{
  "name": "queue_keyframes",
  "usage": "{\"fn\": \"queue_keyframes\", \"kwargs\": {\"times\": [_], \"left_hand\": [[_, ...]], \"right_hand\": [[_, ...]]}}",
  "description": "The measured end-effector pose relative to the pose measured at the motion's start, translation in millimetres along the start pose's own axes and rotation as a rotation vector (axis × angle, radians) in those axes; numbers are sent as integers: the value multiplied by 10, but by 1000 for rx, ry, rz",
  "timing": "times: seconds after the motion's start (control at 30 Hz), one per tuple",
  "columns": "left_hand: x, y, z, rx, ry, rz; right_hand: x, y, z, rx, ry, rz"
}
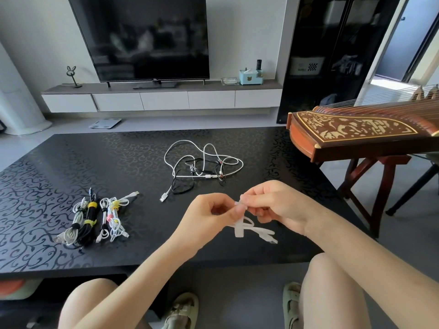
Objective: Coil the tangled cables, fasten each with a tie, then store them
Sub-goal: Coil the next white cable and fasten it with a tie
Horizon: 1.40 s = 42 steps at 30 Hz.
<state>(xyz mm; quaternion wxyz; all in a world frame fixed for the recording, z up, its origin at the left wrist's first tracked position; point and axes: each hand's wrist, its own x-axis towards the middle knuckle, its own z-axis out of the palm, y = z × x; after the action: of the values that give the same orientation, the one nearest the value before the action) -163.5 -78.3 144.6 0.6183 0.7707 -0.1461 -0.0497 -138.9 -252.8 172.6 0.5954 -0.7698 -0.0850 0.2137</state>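
Over the table's (118,162) near side, left hand (211,214) and right hand (278,205) pinch cable (251,230).

On my feed the left hand (213,214) and right hand (278,205) are bare. The left forearm (133,276) and right forearm (368,252) are uncovered down to the frame's lower edge. The left knee (90,302) and right knee (330,281) are bare too. Between them I see a left sandal (183,309) and right sandal (292,302): pale sage-beige, thick-soled, wide straps, with a buckle visible on the left one.
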Motion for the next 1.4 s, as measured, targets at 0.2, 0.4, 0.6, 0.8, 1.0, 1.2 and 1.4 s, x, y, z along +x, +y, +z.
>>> {"fn": "queue_keyframes", "kwargs": {"times": [0.2, 0.4, 0.6, 0.8, 1.0, 1.2, 1.4], "left_hand": [[-61, 11, -14, 122, 11, 107], [-129, 65, -25, 452, -35, 411], [-92, 84, -19, 539, 19, 362], [112, 169, 14, -121, 61, -277], [139, 219, 26, 411, -227, -175], [10, 169, 178, 519, -84, 371], [46, 114, 188, 592, -109, 463]], "right_hand": [[-12, -183, -31, -292, 154, -188], [-9, -320, -41, -410, 245, -299], [41, -334, -41, -555, 479, -473], [-74, -388, 68, -683, 744, -887], [57, -404, -41, -806, 467, -667], [279, -343, -212, -445, 382, -314], [307, -301, -202, -305, 357, -255]]}}
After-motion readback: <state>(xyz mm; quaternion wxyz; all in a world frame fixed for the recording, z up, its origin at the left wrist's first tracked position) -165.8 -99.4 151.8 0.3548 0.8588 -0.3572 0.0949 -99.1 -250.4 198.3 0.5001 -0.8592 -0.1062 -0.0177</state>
